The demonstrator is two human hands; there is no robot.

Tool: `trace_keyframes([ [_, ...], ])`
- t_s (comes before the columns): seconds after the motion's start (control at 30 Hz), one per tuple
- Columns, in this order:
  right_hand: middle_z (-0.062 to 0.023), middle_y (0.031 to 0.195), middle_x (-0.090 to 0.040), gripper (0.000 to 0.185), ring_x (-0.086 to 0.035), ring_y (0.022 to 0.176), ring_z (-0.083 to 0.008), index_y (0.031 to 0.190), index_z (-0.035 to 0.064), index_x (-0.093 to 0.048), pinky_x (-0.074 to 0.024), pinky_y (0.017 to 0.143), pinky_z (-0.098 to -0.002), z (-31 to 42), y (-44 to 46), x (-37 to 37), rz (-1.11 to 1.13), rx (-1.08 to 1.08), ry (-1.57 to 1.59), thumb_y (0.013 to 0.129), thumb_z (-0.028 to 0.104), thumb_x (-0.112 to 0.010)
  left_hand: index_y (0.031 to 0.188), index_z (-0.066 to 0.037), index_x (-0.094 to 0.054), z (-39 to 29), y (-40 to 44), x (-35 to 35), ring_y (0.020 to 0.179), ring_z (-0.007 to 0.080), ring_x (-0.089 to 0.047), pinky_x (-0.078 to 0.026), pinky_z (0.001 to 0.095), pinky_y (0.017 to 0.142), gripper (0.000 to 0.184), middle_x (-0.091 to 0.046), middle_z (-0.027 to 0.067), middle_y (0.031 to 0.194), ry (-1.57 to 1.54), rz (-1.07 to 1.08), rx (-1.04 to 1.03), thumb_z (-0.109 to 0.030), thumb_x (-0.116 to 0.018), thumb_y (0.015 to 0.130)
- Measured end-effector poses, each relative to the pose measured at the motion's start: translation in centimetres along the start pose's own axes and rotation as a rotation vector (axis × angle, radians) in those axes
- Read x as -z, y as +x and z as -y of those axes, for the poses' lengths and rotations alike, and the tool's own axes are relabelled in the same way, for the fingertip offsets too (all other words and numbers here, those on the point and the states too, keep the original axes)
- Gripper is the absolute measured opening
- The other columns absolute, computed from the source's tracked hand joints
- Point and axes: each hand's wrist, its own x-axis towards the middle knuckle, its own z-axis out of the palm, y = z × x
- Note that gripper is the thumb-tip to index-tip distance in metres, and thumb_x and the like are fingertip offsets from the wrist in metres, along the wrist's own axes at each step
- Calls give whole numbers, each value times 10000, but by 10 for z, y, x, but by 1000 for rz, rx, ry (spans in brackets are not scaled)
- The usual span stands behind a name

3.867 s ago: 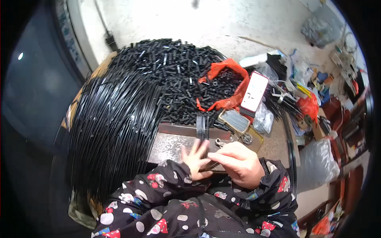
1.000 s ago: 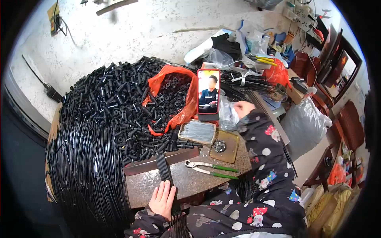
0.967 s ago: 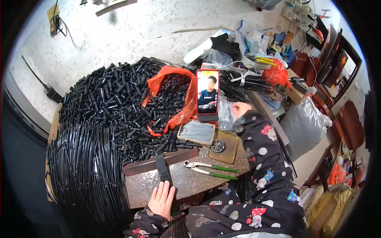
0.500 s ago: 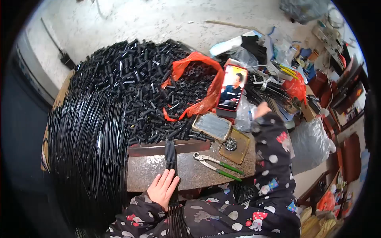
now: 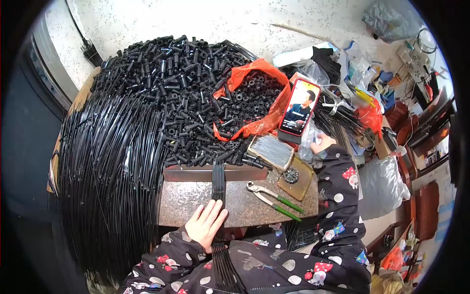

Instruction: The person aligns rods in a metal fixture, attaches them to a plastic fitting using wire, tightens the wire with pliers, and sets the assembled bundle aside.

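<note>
My left hand [image 5: 204, 229] lies flat with fingers stretched out, pressing on a row of thin black cables [image 5: 219, 185]. The cables run side by side across the stone tabletop and down over my lap. Their far ends reach over a metal bar [image 5: 191, 173] to the pile of black tubular fittings [image 5: 196, 108]. My right hand [image 5: 323, 143] is at a clear plastic bag [image 5: 307, 146] to the right of the phone [image 5: 299, 107]. Its fingers are curled in at the bag and partly hidden; what they hold cannot be made out. Green-handled pincers [image 5: 275, 201] lie between my hands.
A large bundle of black cables [image 5: 107, 166] hangs over the table's left side. An orange bag [image 5: 267, 125] holds small black ring-like parts. A box of thin pale pins [image 5: 272, 151] and a tray [image 5: 297, 185] with a round metal cluster [image 5: 291, 175] sit near the pincers.
The camera view has shifted, so the table things appear slightly farther right and higher. My right hand has moved closer in to the clear bag. My left hand stays flat on the cables.
</note>
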Motion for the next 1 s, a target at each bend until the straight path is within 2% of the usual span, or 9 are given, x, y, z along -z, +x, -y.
trace_keyframes([
  [0.3,-178,837,-620,367,-596,818,-325,826,58,-614,-461,740,-395,-11,-1,10,96,-52,-101,625,364,-598,1239,-7,-367,7,-4,-2,1234,355,-282,-253,447,989,868,-288,211,1328,-47,-24,-13,-429,-683,550],
  [0.37,-165,806,-619,318,-591,794,-338,787,49,-591,-456,718,-415,-31,0,21,-18,-29,-18,676,347,-585,1246,-13,-364,8,-6,-4,1238,333,-289,-258,439,987,857,-286,209,1333,-105,-58,-1,-405,-678,552],
  [0.4,-163,755,-612,319,-590,752,-327,768,48,-573,-461,679,-398,-56,6,13,-343,-34,-93,696,358,-602,1251,-15,-360,9,-6,-6,1238,328,-290,-260,439,987,860,-286,207,1334,-90,-57,1,-400,-677,550],
  [0.47,-125,702,-586,320,-569,623,-254,825,18,-543,-453,592,-338,-29,-29,58,-538,67,39,780,333,-585,1259,-18,-353,11,-6,-8,1241,322,-289,-260,437,987,867,-283,204,1338,-76,-52,6,-393,-676,546],
  [0.53,-26,752,-565,179,-490,559,-42,893,40,-545,-385,483,-185,-3,-53,81,-455,172,644,821,196,-593,1265,-21,-346,11,-6,-7,1245,318,-284,-256,436,989,875,-277,200,1343,-76,-34,1,-388,-676,543],
  [0.63,-201,977,-582,115,-552,569,-87,931,18,-484,-425,474,-165,83,-90,98,-204,344,1434,842,82,-518,1273,-25,-338,11,-4,-4,1252,314,-273,-247,433,995,879,-264,193,1352,-78,11,10,-389,-673,547],
  [0.73,-175,825,-603,161,-577,542,-157,990,13,-448,-474,481,-220,161,-115,75,5,364,1426,837,36,-493,1275,-29,-338,10,-3,-5,1257,311,-265,-237,427,1001,873,-255,187,1358,-73,26,16,-391,-666,551],
  [0.83,-134,875,-567,224,-588,679,-149,1046,17,-394,-507,608,-245,196,-126,29,274,434,1383,844,10,-489,1276,-30,-337,11,-4,-6,1259,309,-263,-236,425,1002,871,-254,186,1359,-72,34,18,-380,-663,548],
  [1.0,-107,871,-566,207,-584,705,-116,1017,18,-405,-503,634,-227,213,-130,-6,290,410,1405,833,-13,-494,1277,-30,-336,13,-4,-3,1262,304,-259,-234,423,1001,853,-250,183,1363,-106,47,19,-342,-653,549],
])
